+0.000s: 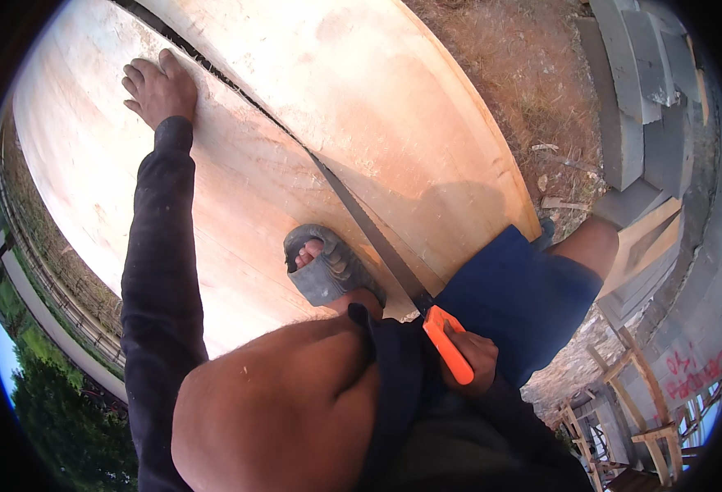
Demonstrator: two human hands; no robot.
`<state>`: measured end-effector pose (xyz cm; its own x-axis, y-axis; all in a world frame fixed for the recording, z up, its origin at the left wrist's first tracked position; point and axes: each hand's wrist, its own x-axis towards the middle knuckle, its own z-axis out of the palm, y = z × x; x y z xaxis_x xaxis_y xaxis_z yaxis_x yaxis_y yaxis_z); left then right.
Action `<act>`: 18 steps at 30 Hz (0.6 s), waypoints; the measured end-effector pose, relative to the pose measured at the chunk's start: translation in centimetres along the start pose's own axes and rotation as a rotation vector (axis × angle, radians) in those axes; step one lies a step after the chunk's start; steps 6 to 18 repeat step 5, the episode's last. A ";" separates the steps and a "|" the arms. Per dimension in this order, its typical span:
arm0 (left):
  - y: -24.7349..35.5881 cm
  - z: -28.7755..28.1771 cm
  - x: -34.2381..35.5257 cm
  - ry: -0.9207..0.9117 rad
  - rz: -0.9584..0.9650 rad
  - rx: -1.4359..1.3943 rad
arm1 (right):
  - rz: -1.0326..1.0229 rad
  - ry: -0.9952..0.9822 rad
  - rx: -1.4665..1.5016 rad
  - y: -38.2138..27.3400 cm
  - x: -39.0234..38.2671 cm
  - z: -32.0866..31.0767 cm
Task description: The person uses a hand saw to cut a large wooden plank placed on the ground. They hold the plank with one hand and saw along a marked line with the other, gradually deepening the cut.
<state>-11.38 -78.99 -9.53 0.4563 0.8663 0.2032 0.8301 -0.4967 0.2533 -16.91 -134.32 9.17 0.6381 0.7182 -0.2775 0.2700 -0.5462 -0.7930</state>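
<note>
A large pale plywood sheet (238, 176) lies below me, split by a long cut that widens toward the far left. My right hand (477, 361) is closed round the orange handle of a handsaw (369, 234). The dark blade slants forward and left, its far end at the cut line. On the sheet left of the cut, my left hand (162, 88) presses down flat, thumb and fingers spread, holding nothing. My foot in a grey slide sandal (328, 266) stands on the sheet beside the blade.
Grey concrete blocks (623, 152) are stacked at the right, with a wooden board (644, 246) near them. A wooden frame (644, 402) stands at the lower right. Dry, brownish ground (509, 66) borders the sheet, and green trees (70, 430) show at the lower left.
</note>
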 end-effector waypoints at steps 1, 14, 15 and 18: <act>-0.4 0.3 0.2 0.018 0.010 0.005 | -0.016 -0.017 0.046 0.5 2.4 1.3; -1.2 0.6 0.3 0.039 0.031 -0.010 | 0.012 0.133 0.159 2.0 11.6 7.2; -1.2 0.6 0.3 0.039 0.031 -0.010 | 0.012 0.133 0.159 2.0 11.6 7.2; -1.2 0.6 0.3 0.039 0.031 -0.010 | 0.012 0.133 0.159 2.0 11.6 7.2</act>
